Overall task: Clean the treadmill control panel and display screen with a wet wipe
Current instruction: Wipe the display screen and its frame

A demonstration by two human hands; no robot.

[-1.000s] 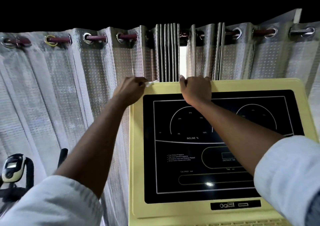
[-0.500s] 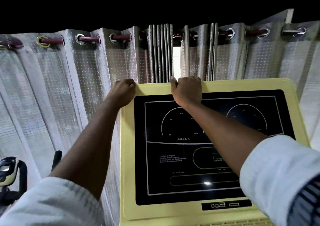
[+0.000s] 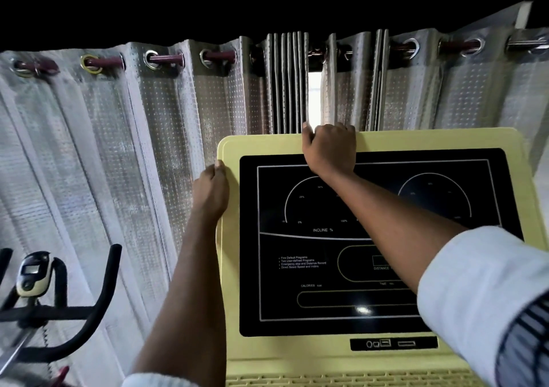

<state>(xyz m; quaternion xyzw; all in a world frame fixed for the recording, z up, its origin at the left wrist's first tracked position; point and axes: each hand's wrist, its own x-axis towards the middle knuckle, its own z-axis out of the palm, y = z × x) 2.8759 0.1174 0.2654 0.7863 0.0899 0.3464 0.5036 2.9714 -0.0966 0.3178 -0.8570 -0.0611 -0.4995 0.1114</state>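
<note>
Evidently, panel (image 3: 416, 140) is gripped at top edge by right hand (image 3: 329, 149). Left hand (image 3: 211, 192) is pressed on left edge, grip can't be told, wipe unseen. Wipe's judged limp & wet, prob. best kept bunched.

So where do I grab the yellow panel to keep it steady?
Grab the panel by its top rim, from above, fingers curled over the back, like the right hand does. That rim is thin, with room behind for fingers. The left hand wraps the side rim the same way. The black screen is flat, with nothing to hold.
</note>
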